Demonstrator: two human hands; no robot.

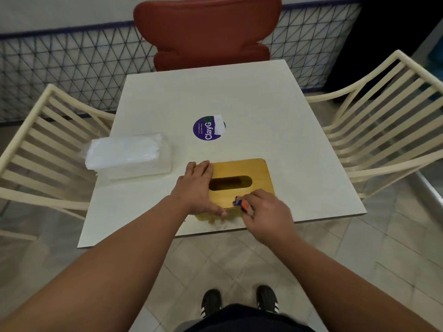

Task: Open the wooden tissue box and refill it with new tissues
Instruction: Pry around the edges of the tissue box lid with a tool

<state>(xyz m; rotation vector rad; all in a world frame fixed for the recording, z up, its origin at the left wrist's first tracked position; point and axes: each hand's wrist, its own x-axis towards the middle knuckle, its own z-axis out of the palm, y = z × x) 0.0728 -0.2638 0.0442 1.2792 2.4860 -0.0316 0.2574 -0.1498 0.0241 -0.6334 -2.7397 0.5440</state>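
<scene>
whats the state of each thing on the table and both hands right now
wooden tissue box: lid on, slot looks empty, near the table's front edge
tissue pack: sealed in clear wrap, lying left of the box, untouched
left hand: rests on the box's left end, thumb on its front side
right hand: grips a small orange and blue tool at the box's front edge
round sticker: partly peeled

The tissue box (242, 180) is showing smooth, honey-coloured wood with a soft satin sheen. The pack of tissues (129, 155) is lying in clear, glossy plastic wrap, white paper showing through. The worktop (275, 111) is looking like a matt, pale laminate, carrying a glossy purple sticker (206, 128). The slatted side chairs (383, 111) are looking like cream-painted wood, the far chair (208, 32) smooth red-brown. The floor (215, 264) is showing pale tile.
</scene>
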